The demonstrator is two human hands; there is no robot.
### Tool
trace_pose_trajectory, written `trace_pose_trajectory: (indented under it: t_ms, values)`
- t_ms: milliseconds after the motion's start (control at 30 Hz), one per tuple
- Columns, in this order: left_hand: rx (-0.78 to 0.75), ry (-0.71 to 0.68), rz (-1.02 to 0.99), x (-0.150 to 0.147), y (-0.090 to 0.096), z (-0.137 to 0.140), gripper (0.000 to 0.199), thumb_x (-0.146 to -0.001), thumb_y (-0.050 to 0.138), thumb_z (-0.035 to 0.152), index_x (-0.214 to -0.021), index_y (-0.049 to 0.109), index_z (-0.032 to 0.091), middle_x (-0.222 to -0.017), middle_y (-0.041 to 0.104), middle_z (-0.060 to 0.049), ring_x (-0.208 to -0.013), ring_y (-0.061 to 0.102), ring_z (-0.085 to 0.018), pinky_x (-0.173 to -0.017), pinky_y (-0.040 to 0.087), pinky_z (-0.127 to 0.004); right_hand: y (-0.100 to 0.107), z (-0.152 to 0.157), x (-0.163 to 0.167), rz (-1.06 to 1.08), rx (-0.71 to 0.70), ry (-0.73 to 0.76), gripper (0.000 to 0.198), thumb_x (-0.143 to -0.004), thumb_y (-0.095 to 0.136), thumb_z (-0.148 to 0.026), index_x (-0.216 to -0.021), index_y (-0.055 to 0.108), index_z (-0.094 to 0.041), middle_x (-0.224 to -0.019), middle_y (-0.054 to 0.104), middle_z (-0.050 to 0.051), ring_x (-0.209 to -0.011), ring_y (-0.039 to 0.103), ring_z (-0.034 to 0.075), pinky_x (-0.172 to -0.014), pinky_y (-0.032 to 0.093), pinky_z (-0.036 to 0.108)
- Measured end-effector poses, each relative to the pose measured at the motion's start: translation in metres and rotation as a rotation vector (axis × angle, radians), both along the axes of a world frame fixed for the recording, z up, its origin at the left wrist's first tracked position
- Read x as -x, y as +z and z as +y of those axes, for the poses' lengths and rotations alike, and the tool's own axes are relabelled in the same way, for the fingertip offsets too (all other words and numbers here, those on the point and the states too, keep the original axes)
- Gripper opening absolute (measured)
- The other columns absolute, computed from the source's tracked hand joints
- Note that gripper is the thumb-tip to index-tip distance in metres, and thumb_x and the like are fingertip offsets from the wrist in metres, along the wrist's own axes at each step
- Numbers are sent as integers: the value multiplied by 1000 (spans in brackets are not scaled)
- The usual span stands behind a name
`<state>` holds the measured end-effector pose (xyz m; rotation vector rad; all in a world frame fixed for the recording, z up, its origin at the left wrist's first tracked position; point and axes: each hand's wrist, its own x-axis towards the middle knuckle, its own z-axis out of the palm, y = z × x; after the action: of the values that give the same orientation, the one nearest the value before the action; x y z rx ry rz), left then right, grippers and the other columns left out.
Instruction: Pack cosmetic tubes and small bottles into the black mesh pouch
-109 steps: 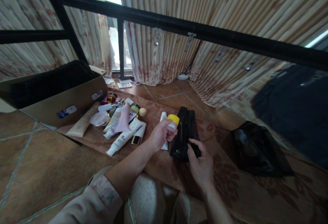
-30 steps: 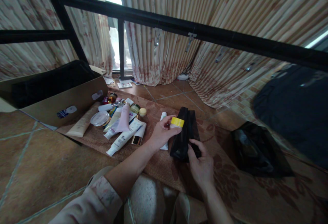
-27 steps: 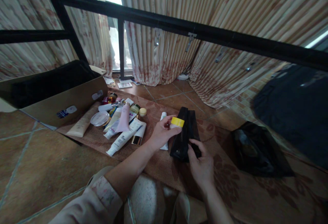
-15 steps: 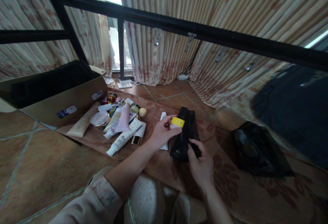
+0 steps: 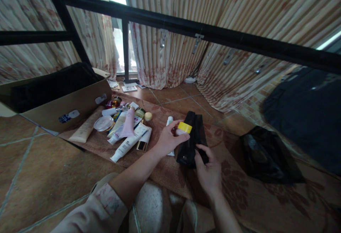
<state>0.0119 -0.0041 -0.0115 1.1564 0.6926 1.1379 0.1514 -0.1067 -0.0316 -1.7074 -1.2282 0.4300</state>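
Observation:
Between the thumb and fingers of my left hand (image 5: 170,137) is a small jar with a yellow lid (image 5: 184,127), held just over a black pouch (image 5: 189,147). My right hand (image 5: 209,171) pinches the near right side of that pouch, which lies on the brown patterned mat (image 5: 165,172). A white tube (image 5: 169,120) lies partly hidden behind my left hand. Left of it is a pile of cosmetics: a pink tube (image 5: 129,123), a white tube with print (image 5: 129,143), a beige tube (image 5: 86,126) and a round clear-lidded case (image 5: 103,123).
A cardboard box (image 5: 80,107) with a black item inside stands at the left. To the right lies another black bag (image 5: 266,156). A dark metal rail (image 5: 170,19) crosses in front of the curtains (image 5: 170,55). A dark cloth-like bulk (image 5: 306,112) sits at far right.
Almost nothing differs. The yellow-lidded jar in my left hand has tilted or shifted very slightly; my right hand keeps its place on the pouch.

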Motion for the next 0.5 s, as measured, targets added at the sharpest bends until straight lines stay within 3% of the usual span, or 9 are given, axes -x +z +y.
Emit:
trace_pose_trajectory:
  t_ms: [500]
  values:
    - [-70,16,18,-2,-8,2,56,-62,78,25,-114,60,16,-93,64,-3,-78,59,-13,-74,47,-25,2,-1,2,-6,2,11,32,-84,56,-44,-103,66,-21,-99,70,7,-91,65,24,-80,49,37]
